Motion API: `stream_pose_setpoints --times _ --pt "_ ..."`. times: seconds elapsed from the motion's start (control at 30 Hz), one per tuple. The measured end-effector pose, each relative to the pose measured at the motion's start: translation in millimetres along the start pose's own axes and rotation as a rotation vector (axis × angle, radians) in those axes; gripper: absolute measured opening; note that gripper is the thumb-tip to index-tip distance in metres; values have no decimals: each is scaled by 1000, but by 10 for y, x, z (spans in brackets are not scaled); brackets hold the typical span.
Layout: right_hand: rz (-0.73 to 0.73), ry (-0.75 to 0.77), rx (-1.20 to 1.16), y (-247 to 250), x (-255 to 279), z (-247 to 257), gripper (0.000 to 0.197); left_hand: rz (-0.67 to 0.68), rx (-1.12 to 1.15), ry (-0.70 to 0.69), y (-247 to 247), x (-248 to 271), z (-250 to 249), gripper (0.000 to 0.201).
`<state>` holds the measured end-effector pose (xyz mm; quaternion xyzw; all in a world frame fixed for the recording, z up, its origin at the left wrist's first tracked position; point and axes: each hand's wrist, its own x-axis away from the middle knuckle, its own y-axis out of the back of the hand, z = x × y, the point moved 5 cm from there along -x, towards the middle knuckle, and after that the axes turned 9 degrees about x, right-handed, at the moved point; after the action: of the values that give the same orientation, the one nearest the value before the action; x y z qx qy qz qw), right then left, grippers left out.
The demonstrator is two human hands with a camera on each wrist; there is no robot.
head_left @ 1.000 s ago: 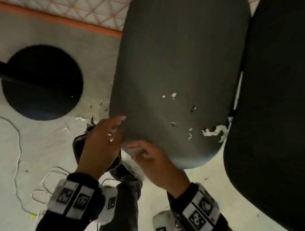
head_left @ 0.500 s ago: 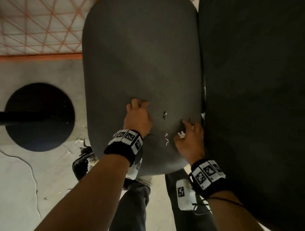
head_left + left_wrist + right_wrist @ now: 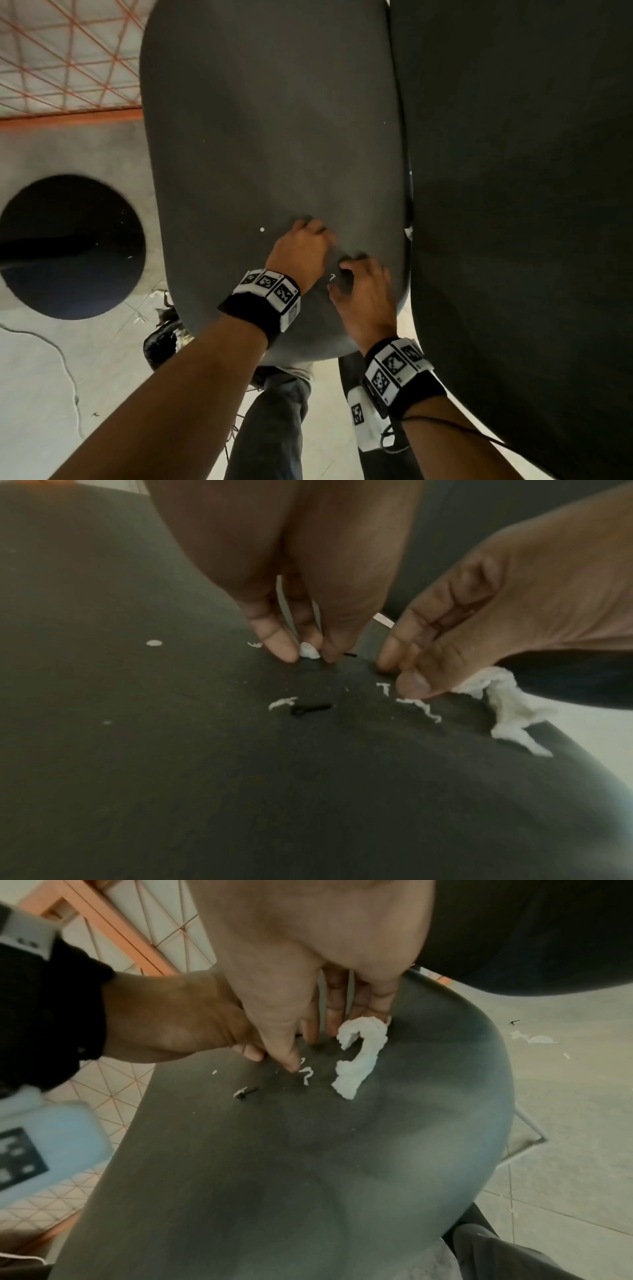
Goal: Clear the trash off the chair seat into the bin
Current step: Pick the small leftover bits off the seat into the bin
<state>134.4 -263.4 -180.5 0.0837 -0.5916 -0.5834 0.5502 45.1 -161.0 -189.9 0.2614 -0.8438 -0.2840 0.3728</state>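
The dark grey chair seat (image 3: pixel 267 144) carries small bits of trash. My left hand (image 3: pixel 308 656) pinches a small white scrap (image 3: pixel 310 650) between its fingertips. Close on its right, my right hand (image 3: pixel 308 1047) has its fingers curled down onto the seat, with the top of a twisted white tissue (image 3: pixel 359 1056) tucked under its last fingers. Between the hands lie a white zigzag scrap (image 3: pixel 424 708), a white shred (image 3: pixel 282 703) and a black bit (image 3: pixel 310 708). A white dot (image 3: pixel 262 229) sits left of my left hand (image 3: pixel 315 233). The black bin bag (image 3: pixel 161 342) shows below the seat's front left edge, mostly hidden.
A second dark seat (image 3: pixel 513 205) stands directly to the right, almost touching. A black round base (image 3: pixel 68 246) lies on the grey floor at the left, and an orange mesh panel (image 3: pixel 68 51) is behind it. More scraps lie on the floor (image 3: pixel 537 1039). My legs are under the seat's front edge.
Both hands moved from the seat's front edge onto the seat. The right hand went to the tissue at the right edge, then shifted left with it, ending beside the left hand.
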Motion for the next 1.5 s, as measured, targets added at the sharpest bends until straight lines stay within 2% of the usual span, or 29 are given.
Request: stream_pose_setpoints --times 0.13,0.2,0.27,0.33,0.4,0.57,0.67,0.73,0.9,0.97,1.03,1.17,1.27,1.37,1.5 --pt "37 -18 -46 -56 -57 75 30 27 3 -13 71 108 69 19" --pt "46 -6 -42 -72 -92 108 14 36 42 55 123 174 152 12" --pt "49 34 -14 -77 -108 145 4 -22 176 168 194 274 300 9" --pt "35 66 4 -69 -121 181 10 -143 339 288 271 416 487 6" --pt "37 75 30 -69 -133 199 13 -205 406 345 282 568 588 8" --pt "48 66 105 -16 -139 250 20 -169 353 327 73 737 502 10" --pt "77 43 62 6 -148 274 16 -172 267 303 -58 725 364 22" --pt "106 17 -26 3 -168 255 10 -168 222 285 -120 697 306 27" --pt "168 -129 -422 126 -165 146 11 -142 127 211 -109 612 316 15" --pt "162 -126 -582 217 -179 186 15 -154 123 194 -67 595 338 14" --pt "133 -70 -625 283 -253 259 19 -174 131 208 -41 599 365 13" --pt "32 -1 -401 268 -527 376 20 -173 78 228 -25 591 371 17" --pt "43 -27 -197 164 -687 401 20 -112 -23 176 -36 557 333 19" --pt "50 -41 -102 143 -726 432 15 -66 -74 168 -20 530 325 24" --pt "84 -35 -15 150 -733 472 16 -85 52 274 44 460 304 25"
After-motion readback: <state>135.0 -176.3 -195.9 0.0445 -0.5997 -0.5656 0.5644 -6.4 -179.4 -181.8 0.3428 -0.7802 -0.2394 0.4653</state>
